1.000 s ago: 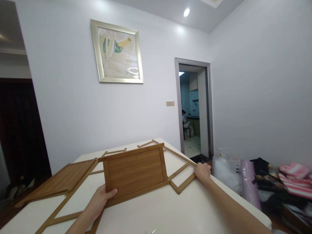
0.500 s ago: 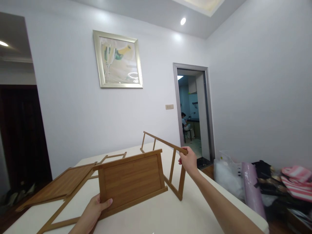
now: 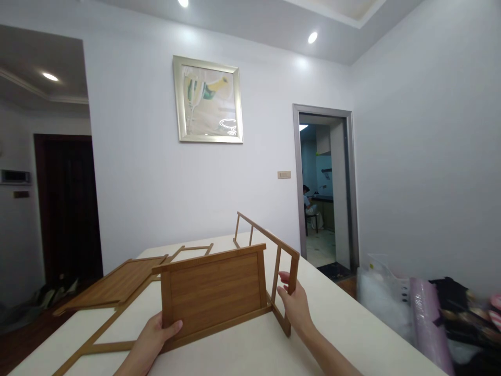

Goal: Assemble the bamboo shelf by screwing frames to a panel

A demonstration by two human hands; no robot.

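The left hand (image 3: pixel 153 337) grips the near end of a brown rectangular wooden panel (image 3: pixel 213 287), thumb across its face, holding it upright on its long edge above a white bench (image 3: pixel 230 352). The right hand (image 3: pixel 295 304) is closed around the near end bar of a brown ladder-shaped wooden frame (image 3: pixel 266 234), which stands on edge beside the panel's right end; whether the two are joined, I cannot tell. To the left, a second wooden frame (image 3: pixel 113 346) lies flat beside another brown wooden panel (image 3: pixel 121 282).
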